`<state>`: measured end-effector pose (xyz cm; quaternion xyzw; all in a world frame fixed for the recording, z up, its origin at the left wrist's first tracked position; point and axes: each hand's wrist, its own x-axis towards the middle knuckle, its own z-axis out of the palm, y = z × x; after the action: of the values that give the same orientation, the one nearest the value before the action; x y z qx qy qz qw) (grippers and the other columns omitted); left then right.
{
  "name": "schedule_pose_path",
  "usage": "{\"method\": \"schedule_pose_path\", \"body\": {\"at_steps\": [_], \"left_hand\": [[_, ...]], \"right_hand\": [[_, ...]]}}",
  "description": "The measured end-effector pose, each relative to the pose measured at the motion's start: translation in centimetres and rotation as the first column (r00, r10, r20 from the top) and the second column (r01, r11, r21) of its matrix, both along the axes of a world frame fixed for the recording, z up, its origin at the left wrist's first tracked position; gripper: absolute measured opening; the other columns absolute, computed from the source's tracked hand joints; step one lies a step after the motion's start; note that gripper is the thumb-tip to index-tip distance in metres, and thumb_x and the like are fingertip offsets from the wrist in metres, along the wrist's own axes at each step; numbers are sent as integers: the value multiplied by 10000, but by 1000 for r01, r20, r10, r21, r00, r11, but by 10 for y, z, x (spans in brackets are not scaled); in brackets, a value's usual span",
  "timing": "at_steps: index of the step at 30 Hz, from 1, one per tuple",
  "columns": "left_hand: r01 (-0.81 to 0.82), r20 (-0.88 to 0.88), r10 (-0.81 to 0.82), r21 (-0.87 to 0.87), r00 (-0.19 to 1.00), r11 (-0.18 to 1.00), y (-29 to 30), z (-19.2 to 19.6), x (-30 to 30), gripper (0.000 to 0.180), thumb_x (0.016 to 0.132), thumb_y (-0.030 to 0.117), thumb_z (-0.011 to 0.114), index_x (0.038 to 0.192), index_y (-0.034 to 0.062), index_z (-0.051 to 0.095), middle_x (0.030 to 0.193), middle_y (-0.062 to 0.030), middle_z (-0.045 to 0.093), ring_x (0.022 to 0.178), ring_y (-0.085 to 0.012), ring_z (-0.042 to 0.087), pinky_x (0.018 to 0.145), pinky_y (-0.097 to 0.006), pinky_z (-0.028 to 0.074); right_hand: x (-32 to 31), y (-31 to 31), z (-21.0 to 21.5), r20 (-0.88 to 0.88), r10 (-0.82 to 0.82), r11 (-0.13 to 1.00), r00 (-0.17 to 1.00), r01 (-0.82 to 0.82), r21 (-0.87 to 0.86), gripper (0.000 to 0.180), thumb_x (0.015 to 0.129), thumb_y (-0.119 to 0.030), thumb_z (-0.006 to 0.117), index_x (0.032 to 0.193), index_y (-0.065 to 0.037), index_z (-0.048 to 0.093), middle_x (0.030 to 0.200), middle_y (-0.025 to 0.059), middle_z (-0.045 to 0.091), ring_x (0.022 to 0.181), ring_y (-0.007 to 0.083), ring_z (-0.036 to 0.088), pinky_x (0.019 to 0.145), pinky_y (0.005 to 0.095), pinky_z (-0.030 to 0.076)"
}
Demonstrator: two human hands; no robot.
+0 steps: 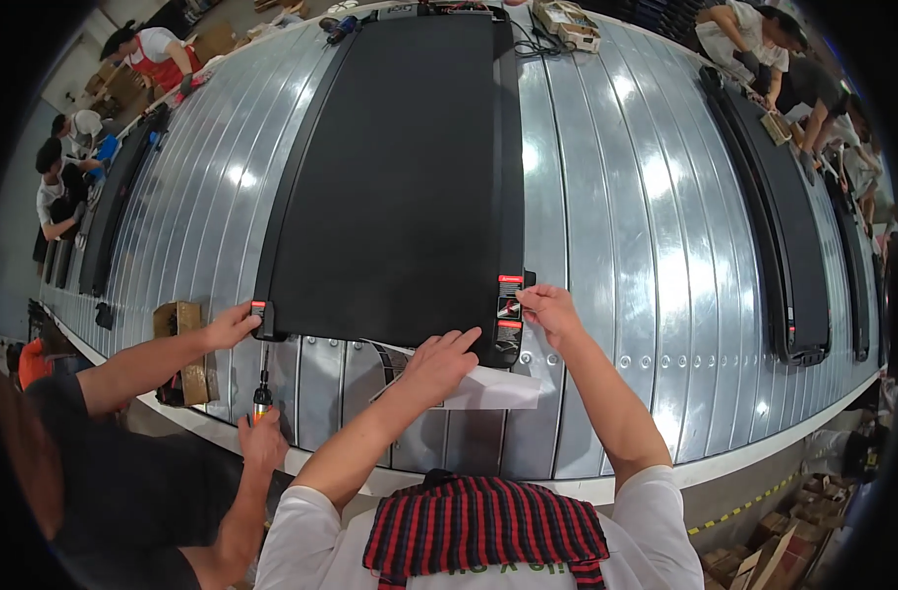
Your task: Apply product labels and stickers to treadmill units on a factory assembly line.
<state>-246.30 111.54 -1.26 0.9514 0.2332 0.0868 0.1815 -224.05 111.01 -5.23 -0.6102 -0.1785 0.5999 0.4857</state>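
A long black treadmill deck (395, 187) lies lengthwise in front of me, its near end close to my body. My right hand (552, 313) pinches at the outer edge of a red-and-black warning sticker (509, 293) on the right side rail. Just below it, another red-topped sticker (508, 337) sits near the corner. My left hand (437, 366) is stretched over the near end, fingertips on the deck by the right corner. Beneath its palm a white paper sheet (498, 389) sticks out past the deck's end; my left thumb is hidden.
On my left, a co-worker's hand (262, 438) holds a power screwdriver (262, 398) to the left rail's end, the other hand (231, 326) on the corner. An open cardboard box (195, 379) is beside them. More decks (778, 226) lie on the metal roller table (646, 275).
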Motion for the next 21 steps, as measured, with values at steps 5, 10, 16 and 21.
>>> {"method": "schedule_pose_path", "body": {"at_steps": [5, 10, 16, 21], "left_hand": [[9, 4, -8, -26, 1000, 1000, 6, -1, 1, 53, 631, 57, 518, 682, 43, 522, 1157, -129, 481, 994, -244, 475, 793, -365, 405], [25, -15, -26, -42, 1000, 999, 10, -3, 1, 74, 628, 29, 528, 702, 38, 534, 1171, -130, 475, 1031, -274, 468, 815, -372, 399], [41, -20, -42, -53, 999, 998, 12, 3, 5, 68, 631, 25, 524, 696, 35, 540, 1193, -137, 462, 1074, -286, 442, 839, -378, 385], [51, -41, -54, -70, 998, 996, 14, 6, 6, 74, 632, 21, 522, 699, 34, 550, 1200, -143, 455, 1089, -290, 431, 854, -379, 373]], "right_hand": [[-7, 1, 6, 39, -70, 998, 997, 70, 7, 105, 738, -65, 623, 740, 23, 565, 621, 17, 511, 515, 78, 428, 477, 212, 348], [-8, 1, 5, 93, -68, 998, 993, 66, 17, 110, 740, -65, 621, 744, 33, 571, 618, 22, 515, 521, 80, 432, 478, 214, 344], [-8, 1, 2, 102, -83, 996, 991, 81, 31, 108, 736, -67, 622, 738, 31, 574, 616, 24, 517, 528, 84, 439, 482, 215, 347], [-8, 0, 3, 159, -51, 999, 986, 48, 20, 94, 742, -87, 622, 747, -5, 575, 658, 20, 541, 579, 80, 470, 540, 206, 390]]}}
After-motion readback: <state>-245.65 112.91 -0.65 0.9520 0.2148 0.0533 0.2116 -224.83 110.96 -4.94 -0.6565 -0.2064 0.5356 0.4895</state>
